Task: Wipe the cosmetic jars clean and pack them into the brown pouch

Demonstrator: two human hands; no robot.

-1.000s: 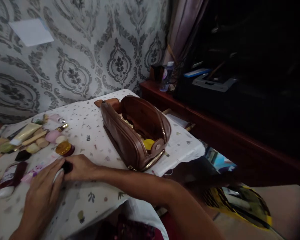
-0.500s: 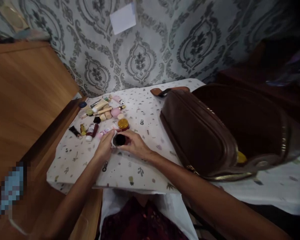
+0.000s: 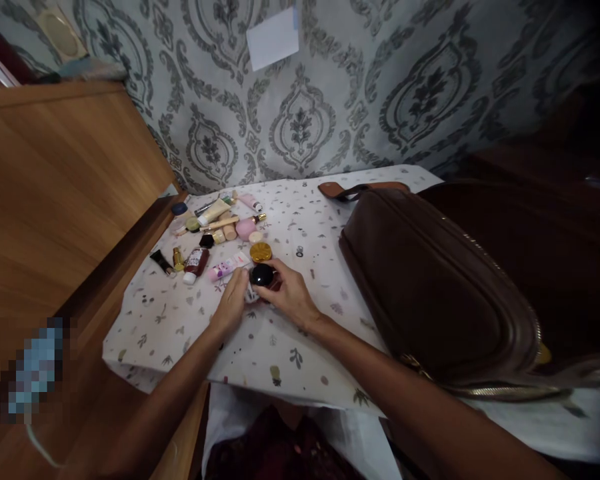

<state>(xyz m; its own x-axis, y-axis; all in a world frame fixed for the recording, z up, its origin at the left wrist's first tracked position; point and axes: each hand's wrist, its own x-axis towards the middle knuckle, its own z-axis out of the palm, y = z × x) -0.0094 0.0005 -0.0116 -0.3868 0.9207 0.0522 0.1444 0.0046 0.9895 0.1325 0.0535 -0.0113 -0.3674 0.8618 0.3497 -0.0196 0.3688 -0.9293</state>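
Observation:
My right hand [image 3: 293, 293] holds a small container with a round, glossy black top [image 3: 262, 275] over the patterned white cloth. On its left side, my left hand [image 3: 233, 300] has its fingers closed around something pale, mostly hidden, touching the container. Just beyond my hands stands a jar with a golden-yellow lid [image 3: 261, 251]. A white and pink tube [image 3: 229, 265] lies beside my left fingertips. Farther left are a dark red bottle with a white cap [image 3: 197, 263], a small gold bottle [image 3: 178, 259] and a black tube [image 3: 161, 261].
A large open brown bag [image 3: 430, 273] fills the right of the table [image 3: 190, 327]. Several cosmetics, among them a pink sponge-like item [image 3: 246, 229] and a cream tube [image 3: 214, 213], lie at the back left. A wooden cabinet [image 3: 65, 173] stands at the left.
The view has shifted, so the table items appear farther right. The container between my hands now shows its glossy black top more squarely, and the pink tube is less covered.

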